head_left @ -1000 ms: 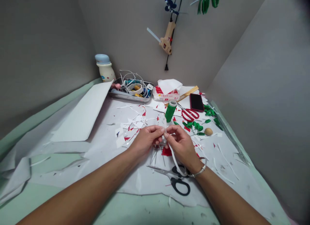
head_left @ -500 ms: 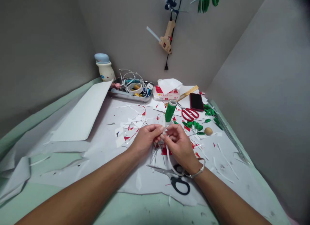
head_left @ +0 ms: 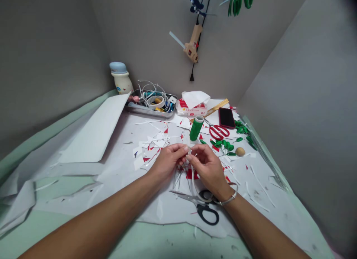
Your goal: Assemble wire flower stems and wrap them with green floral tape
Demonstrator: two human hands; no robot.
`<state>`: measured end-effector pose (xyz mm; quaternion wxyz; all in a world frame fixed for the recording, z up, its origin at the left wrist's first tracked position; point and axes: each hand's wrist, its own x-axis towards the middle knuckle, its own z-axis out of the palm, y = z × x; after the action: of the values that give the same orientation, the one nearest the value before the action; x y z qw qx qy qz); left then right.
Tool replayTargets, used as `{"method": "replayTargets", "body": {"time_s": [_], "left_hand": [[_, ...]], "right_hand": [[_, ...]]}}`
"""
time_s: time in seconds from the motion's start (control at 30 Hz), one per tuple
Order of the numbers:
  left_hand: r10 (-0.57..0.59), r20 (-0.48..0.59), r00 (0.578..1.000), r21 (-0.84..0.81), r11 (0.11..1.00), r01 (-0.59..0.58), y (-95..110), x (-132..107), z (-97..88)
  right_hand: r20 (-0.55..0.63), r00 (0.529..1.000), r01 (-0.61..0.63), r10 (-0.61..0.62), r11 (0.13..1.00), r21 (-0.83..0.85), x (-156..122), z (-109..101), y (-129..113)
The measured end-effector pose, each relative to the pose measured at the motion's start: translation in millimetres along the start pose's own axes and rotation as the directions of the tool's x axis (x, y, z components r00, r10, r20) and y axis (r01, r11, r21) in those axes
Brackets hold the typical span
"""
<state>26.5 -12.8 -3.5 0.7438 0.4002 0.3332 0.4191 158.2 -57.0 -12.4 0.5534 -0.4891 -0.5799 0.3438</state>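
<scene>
My left hand (head_left: 169, 159) is closed in a pinch, its thumb and fingertips meeting those of my right hand (head_left: 206, 166). A narrow white strip (head_left: 193, 181) runs down from my right fingertips and curves toward my right wrist. What lies between the left fingertips is small, pale and mostly covered. Below the hands, several thin wire stems (head_left: 180, 179) show; whether they are held or lie on the table, I cannot tell. Black-handled scissors (head_left: 208, 214) rest under the right wrist. Just beyond the fingers a spool of green thread (head_left: 196, 129) stands upright.
Paper scraps (head_left: 156, 140) cover the middle. Red-handled scissors (head_left: 219, 132), a phone (head_left: 226, 117), green leaves (head_left: 224, 144) and a brown ball (head_left: 240, 151) lie right. Behind are a metal tray (head_left: 150, 112) and tissues (head_left: 192, 107). A glue gun (head_left: 192, 47) hangs on the wall.
The fingertips of my right hand have shifted slightly and its index finger now lies closer to the left thumb. Everything else stays in place.
</scene>
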Motion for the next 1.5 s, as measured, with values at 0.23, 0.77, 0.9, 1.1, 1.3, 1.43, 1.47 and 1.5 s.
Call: {"method": "replayTargets", "body": {"time_s": [0.23,0.77,0.9,1.1,1.3,1.43,1.47,1.5], "left_hand": [[0.001,0.003,1.000,0.036,0.999,-0.001,-0.8,0.2,-2.5],[0.061,-0.084,0.995,0.191,0.981,-0.044,-3.9,0.1,-6.9],[0.098,-0.068,0.993,0.119,0.989,-0.090,-1.0,-0.2,-5.0],[0.083,-0.030,0.996,0.120,0.990,-0.079,-1.8,0.8,-4.8],[0.024,-0.043,0.999,0.152,0.988,-0.017,-0.5,-0.7,-2.8],[-0.051,-0.030,0.998,0.046,0.998,0.053,4.6,-0.6,-1.0],[-0.060,-0.028,0.998,0.012,0.998,0.061,5.7,-0.2,-0.7],[-0.064,-0.030,0.997,-0.019,0.998,0.064,6.5,0.2,-0.4]], "right_hand": [[0.020,0.999,-0.048,0.048,0.998,0.034,1.0,-1.6,3.7],[0.123,0.965,-0.256,0.231,0.933,0.253,4.6,-5.2,-5.7],[0.160,0.956,-0.284,0.247,0.917,0.280,3.5,-4.6,-4.0],[0.019,0.991,-0.131,0.130,0.991,0.030,3.8,-4.2,-4.6],[-0.064,0.994,0.085,-0.088,0.995,-0.059,2.2,-4.8,-5.7],[-0.090,0.995,0.054,-0.044,0.991,0.121,1.0,-7.2,-4.1],[-0.094,0.995,0.046,-0.029,0.983,0.180,0.8,-7.5,-3.4],[-0.097,0.995,0.043,-0.021,0.971,0.234,0.7,-7.7,-2.7]]}}
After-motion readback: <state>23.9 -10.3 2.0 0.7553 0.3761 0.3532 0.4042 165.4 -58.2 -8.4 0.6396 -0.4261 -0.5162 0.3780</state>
